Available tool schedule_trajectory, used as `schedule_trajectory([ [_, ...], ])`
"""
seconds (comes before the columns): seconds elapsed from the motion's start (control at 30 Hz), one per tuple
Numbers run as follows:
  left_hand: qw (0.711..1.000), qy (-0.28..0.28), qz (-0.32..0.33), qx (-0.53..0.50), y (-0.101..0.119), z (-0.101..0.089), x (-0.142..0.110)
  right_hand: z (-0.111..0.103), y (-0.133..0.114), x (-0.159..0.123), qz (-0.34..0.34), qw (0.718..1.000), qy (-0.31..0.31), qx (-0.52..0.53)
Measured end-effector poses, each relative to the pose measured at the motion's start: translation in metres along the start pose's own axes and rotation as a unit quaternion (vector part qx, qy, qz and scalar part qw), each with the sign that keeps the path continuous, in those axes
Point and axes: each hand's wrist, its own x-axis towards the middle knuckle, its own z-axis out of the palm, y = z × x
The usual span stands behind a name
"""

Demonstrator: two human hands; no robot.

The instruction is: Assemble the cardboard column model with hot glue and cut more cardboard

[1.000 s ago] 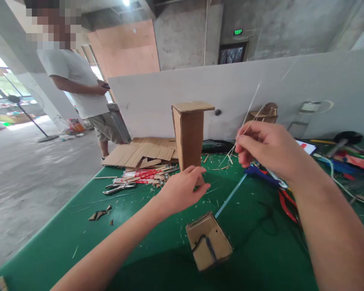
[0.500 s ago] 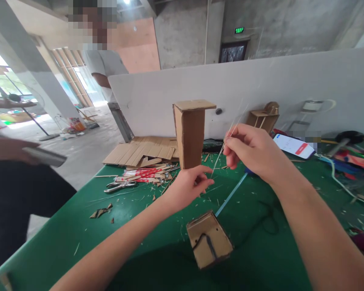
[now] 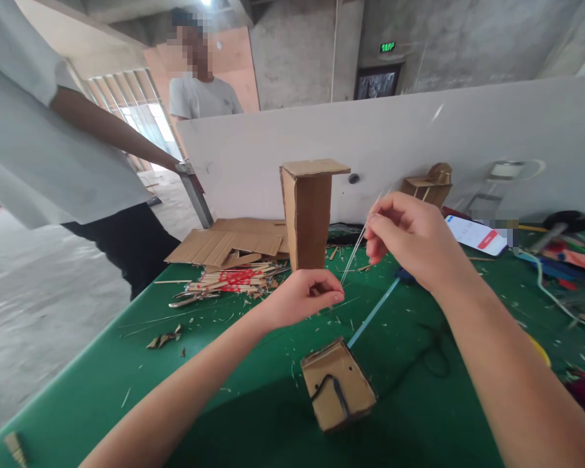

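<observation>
Thin, pale, straight strands (image 3: pixel 353 253) slant above a green-topped table (image 3: pixel 88 383). Beyond the bare left hand (image 3: pixel 309 299) stands a tall brown cardboard column (image 3: pixel 312 221), which a careless knock could topple. The bare right hand (image 3: pixel 407 227) pinches the strands; whether the left grips them is unclear, so loose pressure could let them slip.

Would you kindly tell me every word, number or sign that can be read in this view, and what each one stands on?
"EXIT": on the green sign high on the back wall, small; the characters above it are too blurred to read.
Phone: text on its lit screen, too small and blurred to read.
Bundle of sticks: red marks, no legible words.
</observation>
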Motion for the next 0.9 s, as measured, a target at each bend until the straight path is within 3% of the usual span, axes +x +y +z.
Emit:
schedule_trajectory([
  [0.2,0.993,0.071,0.028,0.093,0.0,0.001,0.002,0.009,0.008,-0.001,0.048,0.981,-0.185,-0.022],
  [0.37,0.994,0.079,0.017,0.075,0.0,0.001,0.001,0.013,0.016,0.0,0.049,0.962,-0.262,-0.053],
  [0.53,0.993,0.093,0.009,0.072,0.0,0.0,0.002,0.011,0.023,0.004,0.056,0.973,-0.22,-0.046],
  [0.73,0.998,0.028,-0.056,0.013,0.0,-0.012,0.001,0.003,0.03,0.008,0.071,0.985,-0.155,-0.005],
  [0.9,0.998,0.041,-0.042,-0.03,-0.001,-0.014,0.002,0.005,0.029,0.008,0.075,0.986,-0.145,0.033],
])
